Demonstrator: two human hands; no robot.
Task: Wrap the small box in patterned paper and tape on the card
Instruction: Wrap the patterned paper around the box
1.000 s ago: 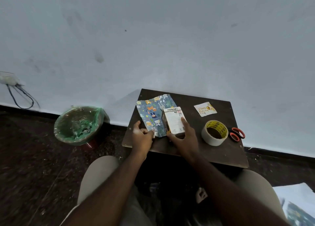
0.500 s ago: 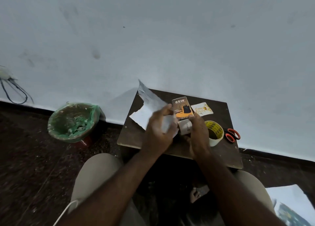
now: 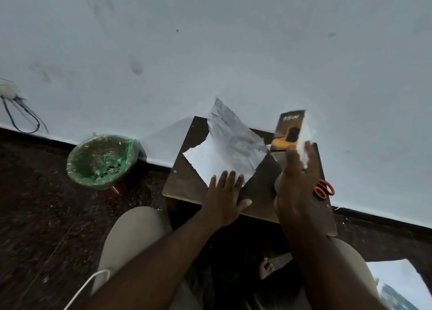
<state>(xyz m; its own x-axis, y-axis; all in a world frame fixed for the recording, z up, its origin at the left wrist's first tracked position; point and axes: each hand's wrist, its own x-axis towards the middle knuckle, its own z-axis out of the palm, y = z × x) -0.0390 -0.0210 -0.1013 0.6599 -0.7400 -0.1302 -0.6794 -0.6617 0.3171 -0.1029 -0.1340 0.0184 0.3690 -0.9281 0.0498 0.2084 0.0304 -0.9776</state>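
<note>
The patterned paper (image 3: 224, 153) lies white side up on the small dark table (image 3: 187, 185), its far corner curling upward. My left hand (image 3: 225, 192) rests flat on the paper's near corner, fingers straight. My right hand (image 3: 297, 181) grips the small box (image 3: 288, 132) by its lower end and holds it upright above the table's right side. The box shows an orange and dark front and is blurred. The card and the tape roll are hidden behind my right hand.
Orange-handled scissors (image 3: 323, 189) lie at the table's right edge. A green-lined bin (image 3: 102, 160) stands on the floor to the left, by the wall. More paper (image 3: 397, 284) lies on the floor at bottom right. My knees are under the table.
The paper has been turned over and now lies white side up. My left hand moved from gripping it to lying flat on it. My right hand lifted the box up and to the right.
</note>
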